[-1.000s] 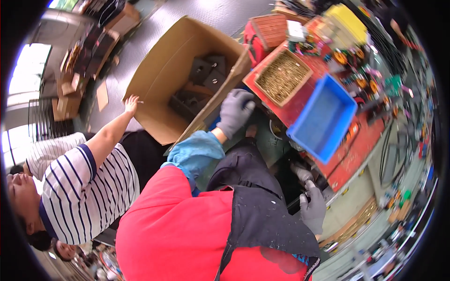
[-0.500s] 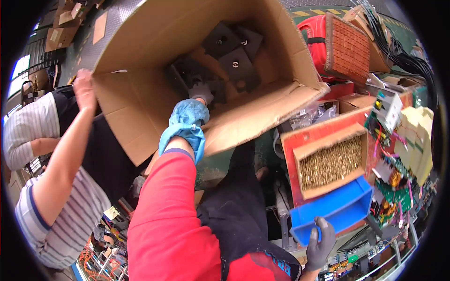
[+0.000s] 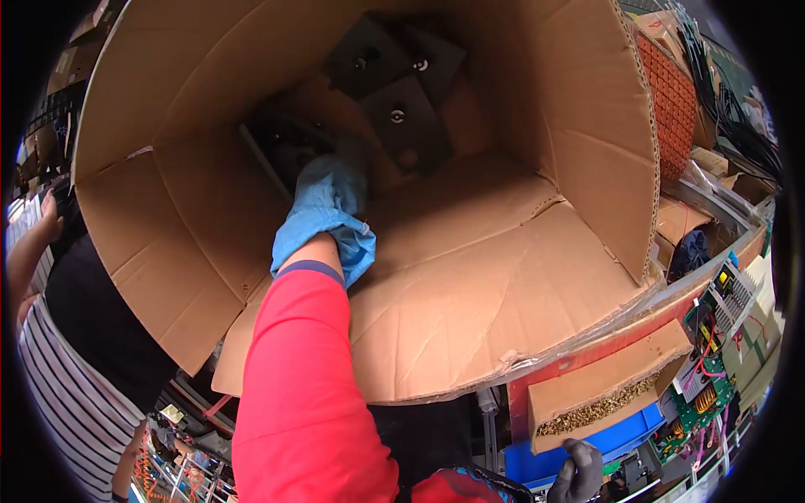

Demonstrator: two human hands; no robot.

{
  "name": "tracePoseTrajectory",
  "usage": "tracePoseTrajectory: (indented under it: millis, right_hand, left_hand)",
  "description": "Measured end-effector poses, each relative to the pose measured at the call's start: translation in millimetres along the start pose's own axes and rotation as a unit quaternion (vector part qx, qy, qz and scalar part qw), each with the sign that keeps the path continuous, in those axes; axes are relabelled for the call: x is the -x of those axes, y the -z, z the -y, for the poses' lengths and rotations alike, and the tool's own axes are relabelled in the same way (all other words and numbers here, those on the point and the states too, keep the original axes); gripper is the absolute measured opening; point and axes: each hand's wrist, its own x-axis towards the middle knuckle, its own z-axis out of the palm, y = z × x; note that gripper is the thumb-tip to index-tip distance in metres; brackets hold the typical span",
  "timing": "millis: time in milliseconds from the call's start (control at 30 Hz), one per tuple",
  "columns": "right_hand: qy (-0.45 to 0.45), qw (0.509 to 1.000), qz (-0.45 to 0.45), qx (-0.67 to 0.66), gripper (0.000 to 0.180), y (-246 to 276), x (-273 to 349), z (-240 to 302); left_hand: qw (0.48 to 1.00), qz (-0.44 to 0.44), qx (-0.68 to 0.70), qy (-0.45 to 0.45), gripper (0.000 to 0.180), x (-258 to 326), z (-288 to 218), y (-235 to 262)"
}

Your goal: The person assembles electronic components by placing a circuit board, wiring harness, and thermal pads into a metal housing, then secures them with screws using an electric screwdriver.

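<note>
My left arm, in a red sleeve with a blue cuff [image 3: 323,210], reaches deep into a large open cardboard box [image 3: 520,277]. The hand itself is hidden past the cuff, among dark square metal plates [image 3: 402,109] stacked at the box's bottom. Whether it holds a plate cannot be made out. My right hand [image 3: 579,471], in a grey glove, is at the lower right, fingers curled on the near edge of a blue bin [image 3: 587,436].
A cardboard tray of small brass-coloured parts [image 3: 599,409] sits on the blue bin. Green circuit boards [image 3: 708,377] lie at the right, a red crate [image 3: 671,92] behind the box. A co-worker in a striped shirt [image 3: 59,402] stands at the left, one hand [image 3: 46,214] beside the box flap.
The view has closed in on the box, which now fills the frame. My left arm has gone deeper inside. My right hand stays at the blue bin.
</note>
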Motion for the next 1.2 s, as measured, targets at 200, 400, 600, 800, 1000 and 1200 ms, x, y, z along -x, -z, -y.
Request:
tracePoseTrajectory:
  millis: [200,400,600,800,1000,1200]
  right_hand:
    - [0.042,0.998,-0.017,-0.041,0.021,8,1,-3]
    - [0.082,0.991,-0.049,-0.096,0.018,35,8,19]
    - [0.132,0.958,-0.153,-0.203,0.025,53,2,45]
    - [-0.078,0.810,0.093,-0.573,0.064,69,-34,115]
    - [-0.036,0.706,-0.059,-0.705,0.046,72,47,88]
    - [-0.200,0.714,-0.120,-0.661,0.043,66,156,9]
  left_hand:
    - [0.971,0.018,0.094,-0.219,0.024,-34,91,197]
    - [0.939,-0.203,0.138,-0.240,0.033,94,131,288]
    - [0.865,-0.442,0.116,-0.208,0.031,227,144,410]
    - [0.722,-0.595,0.099,-0.339,0.024,342,122,549]
    - [0.621,-0.558,0.215,-0.508,0.030,401,50,622]
    - [0.546,-0.271,0.109,-0.785,0.043,425,-17,728]
